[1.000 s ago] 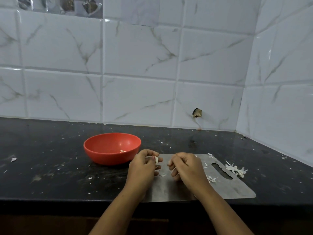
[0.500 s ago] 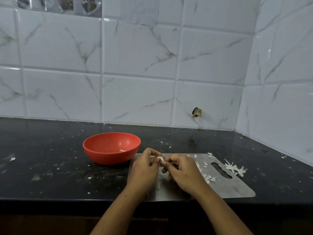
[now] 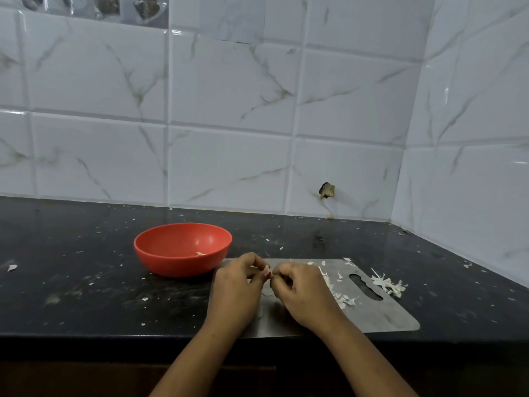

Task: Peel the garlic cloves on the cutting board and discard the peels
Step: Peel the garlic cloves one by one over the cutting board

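Over the left part of a steel cutting board (image 3: pixel 380 316), my left hand (image 3: pixel 237 290) pinches a small pale garlic clove (image 3: pixel 266 269) with curled fingers. My right hand (image 3: pixel 303 293) meets it fingertip to fingertip and pinches at the same clove. Most of the clove is hidden by my fingers. White garlic peels (image 3: pixel 343 299) lie scattered on the board to the right of my right hand. A bigger heap of peels (image 3: pixel 388 285) sits off the board's far right corner.
A red bowl (image 3: pixel 160 253) stands just left of the board with a small pale bit inside. The black counter (image 3: pixel 86 282) is flecked with peel scraps. Tiled walls close off the back and right. The counter's front edge runs under my wrists.
My hands were a little apart a second ago. They have come together at the clove, and my right hand has shifted left, uncovering peels on the board.
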The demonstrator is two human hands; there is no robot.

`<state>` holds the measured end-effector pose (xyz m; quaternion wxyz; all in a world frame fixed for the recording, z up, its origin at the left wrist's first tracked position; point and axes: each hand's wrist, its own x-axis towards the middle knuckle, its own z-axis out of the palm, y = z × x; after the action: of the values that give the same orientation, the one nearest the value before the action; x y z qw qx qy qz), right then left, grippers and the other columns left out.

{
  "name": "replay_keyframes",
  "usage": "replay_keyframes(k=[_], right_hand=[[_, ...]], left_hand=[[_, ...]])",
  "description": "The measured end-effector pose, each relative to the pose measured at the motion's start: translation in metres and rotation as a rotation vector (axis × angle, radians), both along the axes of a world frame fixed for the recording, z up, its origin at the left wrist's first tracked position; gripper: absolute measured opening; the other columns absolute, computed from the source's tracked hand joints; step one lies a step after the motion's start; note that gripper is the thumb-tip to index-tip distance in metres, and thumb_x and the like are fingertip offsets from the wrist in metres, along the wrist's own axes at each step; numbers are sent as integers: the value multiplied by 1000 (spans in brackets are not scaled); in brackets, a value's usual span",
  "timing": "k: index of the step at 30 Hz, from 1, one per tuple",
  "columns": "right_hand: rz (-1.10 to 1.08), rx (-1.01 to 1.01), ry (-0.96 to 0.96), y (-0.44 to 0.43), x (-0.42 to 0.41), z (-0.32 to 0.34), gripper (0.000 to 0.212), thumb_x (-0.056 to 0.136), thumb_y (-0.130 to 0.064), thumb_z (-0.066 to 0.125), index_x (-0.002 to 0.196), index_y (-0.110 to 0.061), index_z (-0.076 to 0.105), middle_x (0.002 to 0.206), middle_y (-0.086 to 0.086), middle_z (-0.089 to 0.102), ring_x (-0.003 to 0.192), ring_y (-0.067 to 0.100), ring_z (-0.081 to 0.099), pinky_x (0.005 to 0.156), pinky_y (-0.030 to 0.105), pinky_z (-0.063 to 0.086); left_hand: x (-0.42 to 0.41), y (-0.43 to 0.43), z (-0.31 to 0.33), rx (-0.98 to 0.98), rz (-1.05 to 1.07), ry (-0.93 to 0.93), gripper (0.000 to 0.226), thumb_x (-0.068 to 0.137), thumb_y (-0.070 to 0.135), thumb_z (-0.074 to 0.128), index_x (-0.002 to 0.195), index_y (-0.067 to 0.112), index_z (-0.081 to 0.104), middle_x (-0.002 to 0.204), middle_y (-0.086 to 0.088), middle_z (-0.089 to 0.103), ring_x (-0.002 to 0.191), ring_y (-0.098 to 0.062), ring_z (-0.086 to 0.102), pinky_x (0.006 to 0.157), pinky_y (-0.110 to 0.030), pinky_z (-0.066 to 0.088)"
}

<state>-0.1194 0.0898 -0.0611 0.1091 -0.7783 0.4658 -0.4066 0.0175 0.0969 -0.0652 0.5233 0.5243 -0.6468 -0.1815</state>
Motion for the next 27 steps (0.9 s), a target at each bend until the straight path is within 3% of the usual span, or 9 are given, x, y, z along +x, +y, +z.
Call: replay_keyframes(k=[4,8,12,18,21,24,27], right_hand=[[15,7,11,-1,1,1,32,88,-13,53,58,-27,53,61,5,61,54,18,55,55,35,44],[30,6,5,-2,1,0,33,91,-15,52,61,-30,56,65,8,64,58,21,58,56,37,45],[65,7,-41,-4,0,-3,25,83,-29,49,66,-15,62,62,10,61,51,19,51,52,37,42],[76,35,-90,-2,1,0,21,80,-26,50,62,-22,61,65,8,64,61,27,61,57,40,49],[96,59,-92,0,0,2,22,87,-13,55,67,-15,65,63,3,65,57,19,60,58,36,51],[118,87,-106,3,0,3,31,89,-7,54,63,-21,62,56,-6,61,50,3,54,53,23,45],[125,95,-141,3,1,4,36,91,-7,53,64,-29,61,56,-9,61,50,2,55,53,19,45]], left_hand=[[2,2,2,20,-17,79,13,86,14,68,93,24,74,86,9,73,79,7,65,69,-7,47],[2,5,4,53,-52,169,14,87,11,66,91,24,72,73,3,73,61,7,60,57,-5,42],[2,4,5,117,-92,284,15,87,11,65,84,23,74,72,6,73,66,4,64,65,-17,46],[3,4,4,135,-109,345,20,88,9,63,90,26,74,71,6,73,66,0,66,67,-23,47],[3,3,3,118,-80,353,18,86,11,65,89,28,70,70,2,72,70,-12,68,71,-33,52],[2,3,4,128,-96,308,16,89,13,62,81,22,73,72,1,73,71,-9,69,69,-29,50],[2,1,4,142,-129,286,21,92,15,58,82,22,75,76,2,74,78,-9,69,68,-25,48]])
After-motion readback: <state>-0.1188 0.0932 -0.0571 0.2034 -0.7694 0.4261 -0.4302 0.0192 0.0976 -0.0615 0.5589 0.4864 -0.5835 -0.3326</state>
